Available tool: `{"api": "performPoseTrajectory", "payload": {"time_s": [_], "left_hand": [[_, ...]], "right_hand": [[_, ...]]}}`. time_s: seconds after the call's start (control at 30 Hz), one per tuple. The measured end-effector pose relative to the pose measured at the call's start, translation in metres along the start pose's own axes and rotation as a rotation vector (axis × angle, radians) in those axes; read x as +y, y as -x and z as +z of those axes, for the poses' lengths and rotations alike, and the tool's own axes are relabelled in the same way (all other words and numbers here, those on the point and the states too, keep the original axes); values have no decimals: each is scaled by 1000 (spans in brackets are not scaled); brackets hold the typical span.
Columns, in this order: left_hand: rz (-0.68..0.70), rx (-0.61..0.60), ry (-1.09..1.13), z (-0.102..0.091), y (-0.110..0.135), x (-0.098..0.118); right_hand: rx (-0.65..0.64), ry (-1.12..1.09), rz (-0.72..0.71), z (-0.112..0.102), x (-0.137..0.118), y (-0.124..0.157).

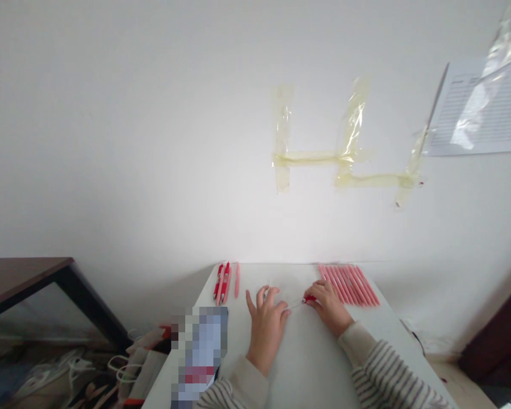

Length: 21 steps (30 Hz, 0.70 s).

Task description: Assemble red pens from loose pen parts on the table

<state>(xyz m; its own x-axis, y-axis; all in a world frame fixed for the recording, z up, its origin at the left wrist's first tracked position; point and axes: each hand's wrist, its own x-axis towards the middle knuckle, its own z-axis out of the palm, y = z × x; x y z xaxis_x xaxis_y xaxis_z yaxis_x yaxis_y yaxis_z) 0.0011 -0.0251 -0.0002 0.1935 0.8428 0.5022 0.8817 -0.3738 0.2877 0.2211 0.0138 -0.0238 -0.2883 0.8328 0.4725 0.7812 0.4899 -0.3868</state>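
Note:
On the white table (306, 369) my left hand (266, 326) lies palm down with its fingers spread, the fingertips touching a thin clear pen refill (296, 304). Its other end carries a small red pen part (309, 299), which my right hand (330, 307) pinches with curled fingers. A row of several pink pen barrels (349, 285) lies just right of my right hand. A few finished red pens (222, 282) and one pink barrel (237, 280) lie at the far left of the table.
A blurred-out object (200, 355) rests on the table's left edge. A dark glass-sided table (25, 284) and a clutter of cables and bags (111, 369) sit lower left. Yellowed tape (340, 159) and a printed sheet (481, 108) hang on the white wall.

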Motion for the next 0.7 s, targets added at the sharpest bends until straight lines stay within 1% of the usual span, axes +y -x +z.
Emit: {"api": "performPoseTrajectory", "payload": {"time_s": [0.1,0.17,0.27,0.37,0.53,0.7], "left_hand": [[12,33,-13,-2,-2,1],[18,43,-18,-3,-3,1],[53,21,-8,-2,-3,0],[68,2,-11,-1,-3,0],[52,22,-49,-3,-3,3],[18,1,-35,-6,-4,7]], "right_hand": [[-3,-2,5,-1,-4,1],[-26,-3,-25,-1,-6,1],[-56,-3,-68,-2,-9,0],[-61,15,-81,-1,-11,0],[-28,121,-79,2,-18,1],[25,184,-72,-1,-25,1]]}}
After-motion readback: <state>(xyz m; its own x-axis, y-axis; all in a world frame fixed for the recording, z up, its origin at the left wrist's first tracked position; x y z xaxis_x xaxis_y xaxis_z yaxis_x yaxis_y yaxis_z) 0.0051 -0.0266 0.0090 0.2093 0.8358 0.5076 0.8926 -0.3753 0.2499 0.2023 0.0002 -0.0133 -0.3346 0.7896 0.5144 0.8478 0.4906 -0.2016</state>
